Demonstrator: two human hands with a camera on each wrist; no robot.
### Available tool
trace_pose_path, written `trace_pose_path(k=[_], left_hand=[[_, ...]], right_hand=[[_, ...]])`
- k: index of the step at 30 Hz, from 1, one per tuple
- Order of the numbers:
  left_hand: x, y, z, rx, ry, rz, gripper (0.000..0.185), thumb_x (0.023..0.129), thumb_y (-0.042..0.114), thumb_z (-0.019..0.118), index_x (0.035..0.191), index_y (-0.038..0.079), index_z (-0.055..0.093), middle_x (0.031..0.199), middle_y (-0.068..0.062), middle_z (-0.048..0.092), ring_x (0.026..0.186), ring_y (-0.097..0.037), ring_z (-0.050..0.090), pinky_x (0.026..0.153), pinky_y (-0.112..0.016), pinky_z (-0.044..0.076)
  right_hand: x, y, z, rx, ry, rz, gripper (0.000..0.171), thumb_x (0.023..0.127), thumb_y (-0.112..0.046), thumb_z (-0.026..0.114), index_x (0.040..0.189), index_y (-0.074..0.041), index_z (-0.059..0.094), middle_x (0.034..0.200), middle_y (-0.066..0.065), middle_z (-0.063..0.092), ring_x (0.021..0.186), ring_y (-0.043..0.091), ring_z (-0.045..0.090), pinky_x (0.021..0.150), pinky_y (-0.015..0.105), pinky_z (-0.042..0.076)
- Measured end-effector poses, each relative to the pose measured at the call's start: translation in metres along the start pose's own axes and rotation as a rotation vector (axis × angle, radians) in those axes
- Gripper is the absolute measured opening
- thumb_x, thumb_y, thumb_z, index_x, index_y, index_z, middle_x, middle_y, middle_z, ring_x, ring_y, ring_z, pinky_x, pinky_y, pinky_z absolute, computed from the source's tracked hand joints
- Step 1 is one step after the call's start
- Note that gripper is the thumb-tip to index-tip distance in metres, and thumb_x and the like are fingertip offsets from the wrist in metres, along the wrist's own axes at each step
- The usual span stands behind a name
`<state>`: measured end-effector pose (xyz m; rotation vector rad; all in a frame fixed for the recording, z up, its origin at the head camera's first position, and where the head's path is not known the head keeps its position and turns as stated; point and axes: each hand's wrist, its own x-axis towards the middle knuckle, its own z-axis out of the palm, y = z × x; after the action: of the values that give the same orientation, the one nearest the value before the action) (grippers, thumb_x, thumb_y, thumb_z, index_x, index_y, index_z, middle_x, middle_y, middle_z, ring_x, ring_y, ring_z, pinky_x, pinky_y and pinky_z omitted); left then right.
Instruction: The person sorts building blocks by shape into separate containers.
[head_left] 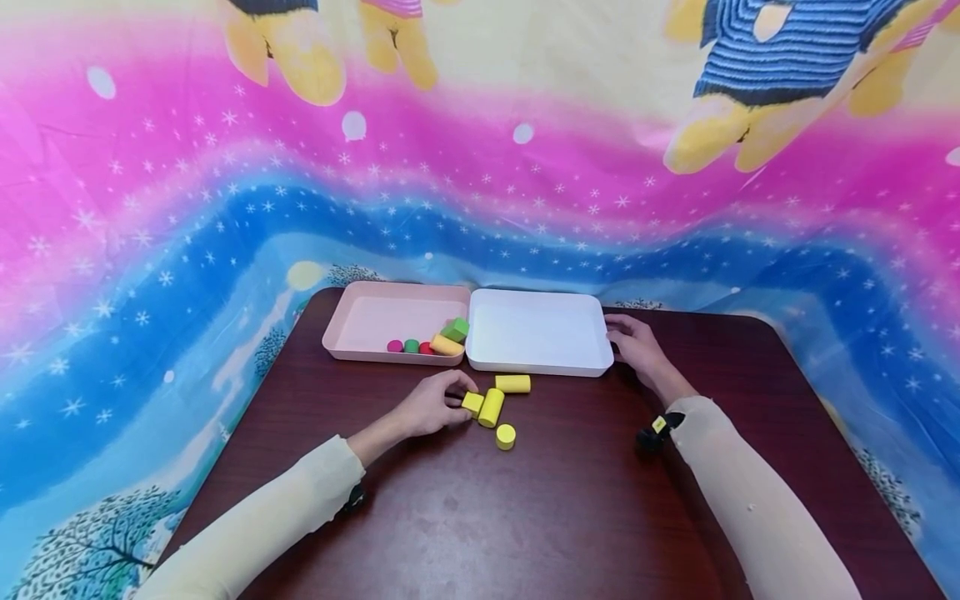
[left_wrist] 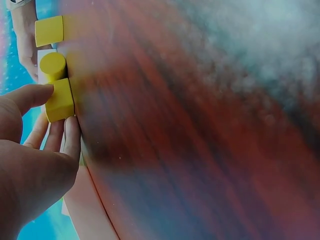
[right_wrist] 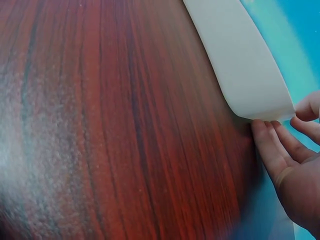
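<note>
In the head view my left hand [head_left: 431, 406] pinches a small yellow block [head_left: 472, 405]. The left wrist view shows its thumb on one side of that block [left_wrist: 60, 100] and the other fingers on the opposite side. Right beside it stands a yellow cylinder [head_left: 491, 407]. Another yellow cylinder [head_left: 513, 384] lies behind, close to the trays, and a short yellow round block [head_left: 506, 437] sits nearer me. With fairly straight fingers, my right hand [head_left: 637, 346] touches the right end of the white tray [head_left: 540, 367]. In the right wrist view, fingertips [right_wrist: 257, 124] meet that tray's end wall.
Left of the white tray, touching it, is a pink tray [head_left: 367, 312]. Several blocks lie in its near right corner, among them a green one [head_left: 455, 329] and an orange-yellow one [head_left: 447, 345]. A dark wooden table [head_left: 480, 517] bears everything; a patterned cloth [head_left: 450, 183] hangs behind.
</note>
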<state>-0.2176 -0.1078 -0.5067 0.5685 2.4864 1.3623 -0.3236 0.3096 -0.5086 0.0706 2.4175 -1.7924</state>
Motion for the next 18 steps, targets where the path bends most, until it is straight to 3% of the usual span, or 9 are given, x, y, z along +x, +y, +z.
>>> trace_pose_path(k=[10, 18], left_hand=[[0.0047, -0.0008, -0.0026, 0.003, 0.004, 0.018, 0.033, 0.088, 0.002, 0.085, 0.116, 0.01, 0.069, 0.118, -0.004, 0.069, 0.113, -0.023, 0.068, 0.098, -0.034, 0.061], [0.0031, -0.0003, -0.0031, 0.035, -0.011, 0.011, 0.035, 0.088, 0.004, 0.086, 0.118, 0.011, 0.069, 0.121, -0.004, 0.067, 0.113, -0.023, 0.068, 0.098, -0.034, 0.061]], right_hand=[[-0.0013, -0.0011, -0.0006, 0.004, 0.008, -0.014, 0.049, 0.112, -0.01, 0.046, 0.16, -0.005, 0.043, 0.147, 0.027, 0.053, 0.119, 0.029, 0.062, 0.085, 0.033, 0.063], [-0.0035, -0.0015, -0.0003, -0.056, 0.004, 0.001, 0.05, 0.114, -0.016, 0.046, 0.162, -0.008, 0.041, 0.148, 0.024, 0.053, 0.127, 0.038, 0.059, 0.093, 0.04, 0.061]])
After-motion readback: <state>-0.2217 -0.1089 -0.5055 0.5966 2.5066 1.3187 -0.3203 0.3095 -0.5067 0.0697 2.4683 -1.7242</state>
